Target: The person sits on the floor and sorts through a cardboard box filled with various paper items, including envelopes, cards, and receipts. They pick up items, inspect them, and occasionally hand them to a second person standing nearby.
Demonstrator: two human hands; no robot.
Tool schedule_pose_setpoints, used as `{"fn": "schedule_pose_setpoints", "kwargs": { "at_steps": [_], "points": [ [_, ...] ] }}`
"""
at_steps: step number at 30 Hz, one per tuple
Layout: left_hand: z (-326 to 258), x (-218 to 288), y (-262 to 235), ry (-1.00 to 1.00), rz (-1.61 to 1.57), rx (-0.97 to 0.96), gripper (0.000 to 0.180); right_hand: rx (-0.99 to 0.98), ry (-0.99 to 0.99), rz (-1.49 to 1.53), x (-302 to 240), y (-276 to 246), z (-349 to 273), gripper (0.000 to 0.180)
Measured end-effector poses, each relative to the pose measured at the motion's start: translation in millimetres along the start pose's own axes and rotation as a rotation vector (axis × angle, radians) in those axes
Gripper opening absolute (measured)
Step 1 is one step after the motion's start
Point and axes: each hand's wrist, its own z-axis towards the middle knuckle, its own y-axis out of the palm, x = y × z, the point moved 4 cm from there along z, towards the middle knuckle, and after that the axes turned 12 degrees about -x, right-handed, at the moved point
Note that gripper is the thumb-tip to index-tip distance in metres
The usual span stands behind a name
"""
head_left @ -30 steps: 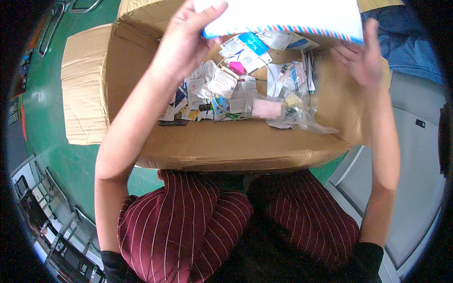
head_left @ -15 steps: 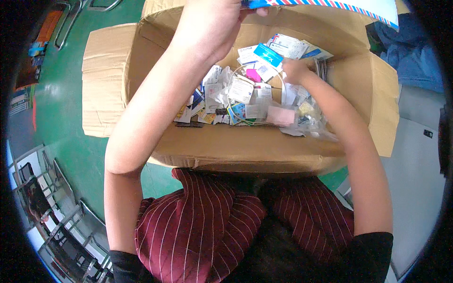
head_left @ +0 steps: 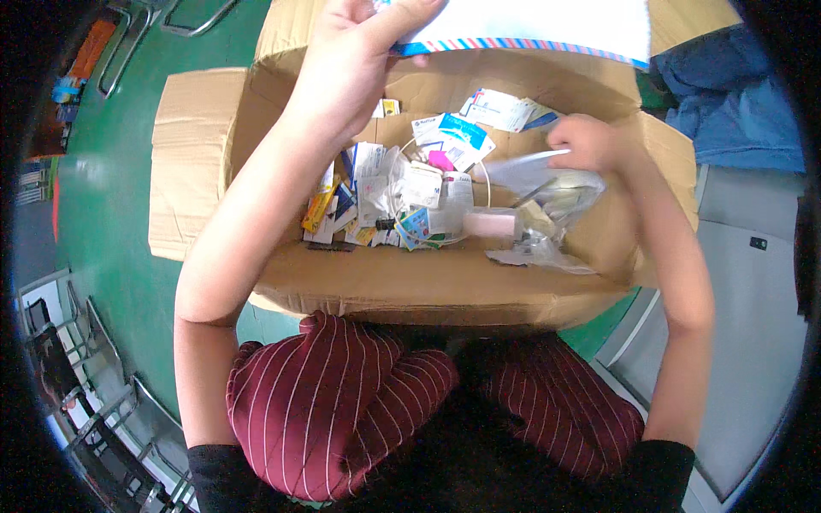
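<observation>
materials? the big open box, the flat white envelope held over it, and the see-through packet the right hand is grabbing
Box: corrugated cardboard by the look, matte brown, creased and dented flaps. Envelope in the left hand: probably paper or thin poly mailer, smooth white with a striped edge; cannot tell which. Packet at the right hand: thin clear plastic film, wrinkled and glossy.

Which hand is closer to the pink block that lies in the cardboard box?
Right. The right hand is inside the cardboard box, gripping a clear plastic bag just above the pink block. The left hand is raised above the box, holding a white envelope.
</observation>
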Motion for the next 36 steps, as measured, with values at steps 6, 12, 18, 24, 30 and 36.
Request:
{"fn": "schedule_pose_setpoints", "kwargs": {
  "at_steps": [6, 12, 18, 24, 30, 36],
  "points": [
    [8.7, 17.8, -9.8, 0.057, 0.168, -0.042, 0.028, 0.360, 0.200, 0.448, -14.4, -68.4, -137.1, 0.040],
    [37.6, 28.7, 23.9, 0.113, 0.188, -0.047, 0.036, 0.880, -0.180, 0.793, -49.6, -84.5, -253.1, 0.051],
    [50.0, 65.8, 69.5, 0.009, -0.018, -0.220, 0.029, 1.111, -0.481, 0.936, -53.0, -135.8, -241.9, 0.030],
    [54.8, 76.5, 112.0, 0.126, -0.075, -0.294, 0.033, 1.393, -0.422, 1.315, -22.1, -140.7, -240.9, 0.027],
    [38.3, 60.7, 105.7, -0.042, -0.041, -0.201, 0.046, 1.501, -0.463, 1.525, -22.3, -131.5, -197.9, 0.029],
    [37.4, 63.7, 98.4, -0.063, 0.161, -0.309, 0.049, 1.500, -0.384, 1.593, -6.9, -121.6, -183.4, 0.036]
  ]
}}
